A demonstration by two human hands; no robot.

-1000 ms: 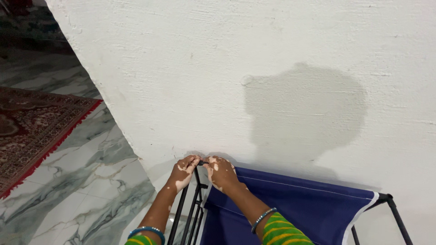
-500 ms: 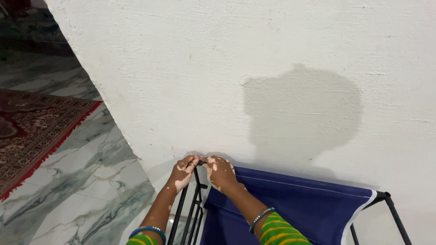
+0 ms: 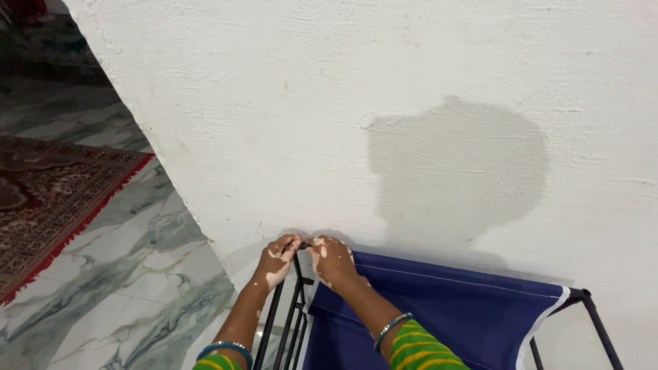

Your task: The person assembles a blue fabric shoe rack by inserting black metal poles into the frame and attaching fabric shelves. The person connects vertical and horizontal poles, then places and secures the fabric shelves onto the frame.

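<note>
A black metal frame (image 3: 297, 301) with a blue fabric shelf (image 3: 452, 315) stands against a white wall. My left hand (image 3: 277, 262) grips the top of the frame's far left post. My right hand (image 3: 332, 260) presses on the same corner joint from the right, over the edge of the blue fabric. The fingertips of both hands meet at a small black connector (image 3: 303, 245). The frame's far right corner (image 3: 581, 297) shows bare at the lower right.
The white plaster wall (image 3: 384, 116) fills most of the view, with my head's shadow on it. Grey-veined marble floor (image 3: 123, 274) lies to the left, and a red patterned rug (image 3: 48, 199) lies further left.
</note>
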